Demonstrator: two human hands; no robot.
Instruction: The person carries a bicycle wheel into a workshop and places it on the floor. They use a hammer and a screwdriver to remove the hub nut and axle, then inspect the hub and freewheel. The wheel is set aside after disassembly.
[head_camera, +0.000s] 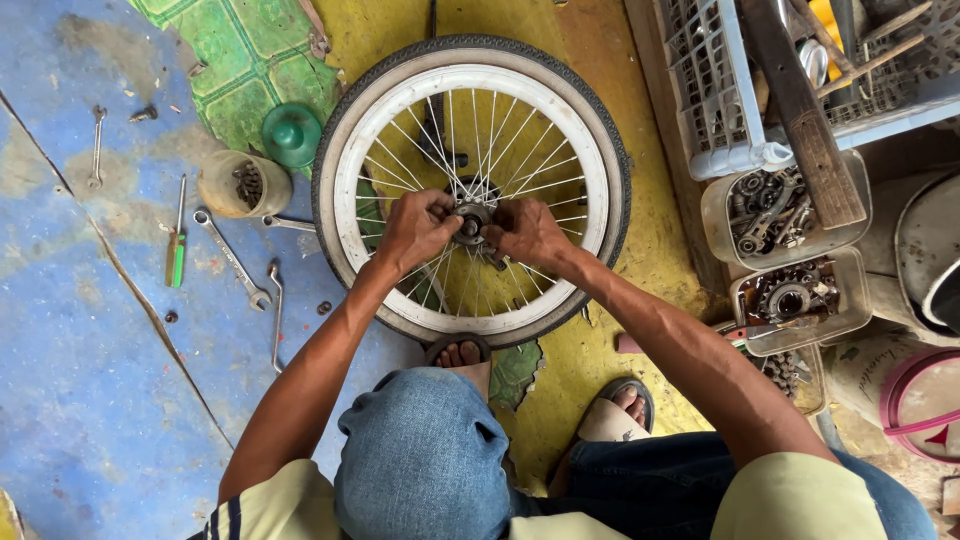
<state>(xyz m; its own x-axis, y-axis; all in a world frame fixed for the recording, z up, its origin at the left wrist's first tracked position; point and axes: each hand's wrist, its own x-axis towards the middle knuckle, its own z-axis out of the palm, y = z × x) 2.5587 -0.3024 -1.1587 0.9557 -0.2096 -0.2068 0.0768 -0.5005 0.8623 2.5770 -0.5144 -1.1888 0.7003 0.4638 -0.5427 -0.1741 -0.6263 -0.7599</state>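
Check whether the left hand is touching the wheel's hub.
Touching: the head view shows the left hand with fingers closed on the hub of the wheel.

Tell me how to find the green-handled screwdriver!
Start at the big bicycle wheel that both hands are working on, then look left across the blue floor. Past the long wrench lies the screwdriver, pointing up and down. It alone has a bright green handle; the tools around it are plain metal.

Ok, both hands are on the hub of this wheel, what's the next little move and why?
Probably keep the left hand bracing while the right hand turns the fitting on the hub. Both hands pinch there bare, and the wrenches lie untouched on the floor, so hand-turning seems enough for now.
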